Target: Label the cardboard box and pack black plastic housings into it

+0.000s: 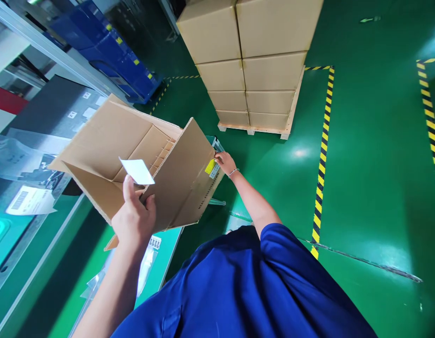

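Note:
An open cardboard box (182, 178) stands tilted in my view at the edge of a green-topped table, its flaps raised and cardboard dividers (163, 156) partly visible inside. My left hand (134, 216) is closed at the near flap edge, with a small white paper (138, 171) held up at its fingers. At the far end of the box's outer side, my right hand (226, 163) has its fingers pinched at the box edge. Beside those fingers are a yellow label (209, 166) and a white printed label (215, 171). Whether the right fingertips also hold a label corner is hidden.
Stacked closed cartons (245, 61) stand on a wooden pallet (251, 131) ahead. Blue crates (108, 51) are at the upper left. A dark bench (51, 112) at left carries plastic bags and a barcode sheet (29, 201). Yellow-black tape (323, 159) marks the green floor.

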